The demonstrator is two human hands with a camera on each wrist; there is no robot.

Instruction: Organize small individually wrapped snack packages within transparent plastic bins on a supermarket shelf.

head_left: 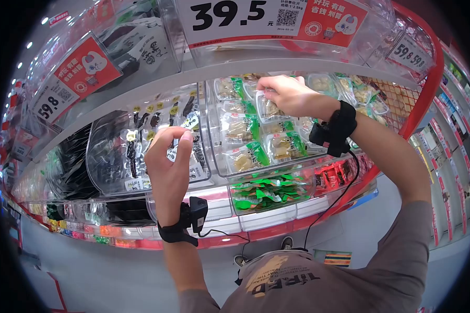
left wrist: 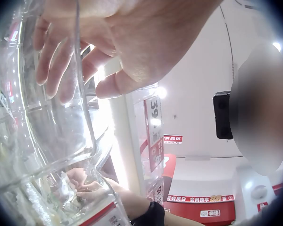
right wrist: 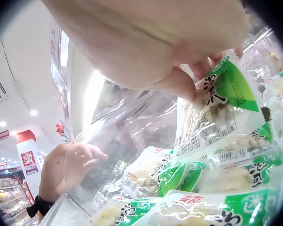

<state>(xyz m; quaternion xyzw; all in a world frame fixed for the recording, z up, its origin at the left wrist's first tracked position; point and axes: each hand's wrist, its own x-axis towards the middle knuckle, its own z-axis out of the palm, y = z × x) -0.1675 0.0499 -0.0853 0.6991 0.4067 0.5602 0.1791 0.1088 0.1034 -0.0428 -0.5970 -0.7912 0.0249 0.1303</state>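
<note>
My right hand (head_left: 292,97) reaches into a clear bin and pinches a small snack packet (right wrist: 212,113), clear with a green corner and dark lettering. The thumb and fingertips grip its upper edge, and it is tilted above similar green-and-white packets (head_left: 240,127). My left hand (head_left: 168,161) holds nothing, its fingers loosely bent over the neighbouring bin of packets with dark contents (head_left: 154,116). In the left wrist view, those fingers hang down behind a clear plastic wall (left wrist: 80,80).
Clear dividers (head_left: 208,130) separate the bins. Price signs (head_left: 240,18) and a pale shelf edge (head_left: 235,69) overhang them. Lower down are green packets (head_left: 269,194) and red packets (head_left: 333,175). A red rim (head_left: 428,88) curves along the right, with stocked shelves (head_left: 457,135) beyond.
</note>
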